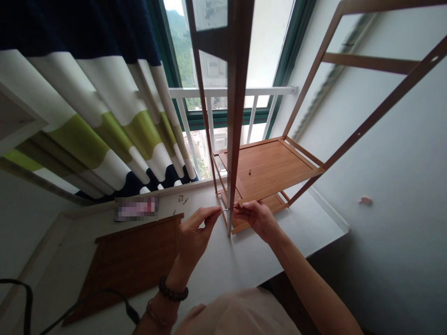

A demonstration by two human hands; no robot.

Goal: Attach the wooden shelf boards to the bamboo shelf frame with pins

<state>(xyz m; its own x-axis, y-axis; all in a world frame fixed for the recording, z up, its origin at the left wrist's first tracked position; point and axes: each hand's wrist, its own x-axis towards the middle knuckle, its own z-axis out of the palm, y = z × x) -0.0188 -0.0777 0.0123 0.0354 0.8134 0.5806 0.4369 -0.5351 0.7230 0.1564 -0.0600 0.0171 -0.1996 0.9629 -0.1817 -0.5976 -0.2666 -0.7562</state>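
Note:
A brown wooden shelf rack stands before me, its near upright post (237, 111) rising through the middle of the view. My left hand (195, 230) is closed in a pinch on a thin silvery metal rod (225, 210), whose far end meets the outer side of that post. Whether the rod is a hex key or a screw, I cannot tell. Just across the post, my right hand (260, 218) grips the front corner of the shelf board (275, 163), thumb on top and fingers curled beneath. A small dark fastener (249, 171) lies on this board.
Under the rack is a white tabletop (251, 260). A loose brown panel (132, 260) lies left, with several small screws (183, 200) and a blurred-out packet (136, 209) behind it. A black cable (104, 293) runs at lower left. Curtain (104, 116), railing (268, 91) and window stand behind.

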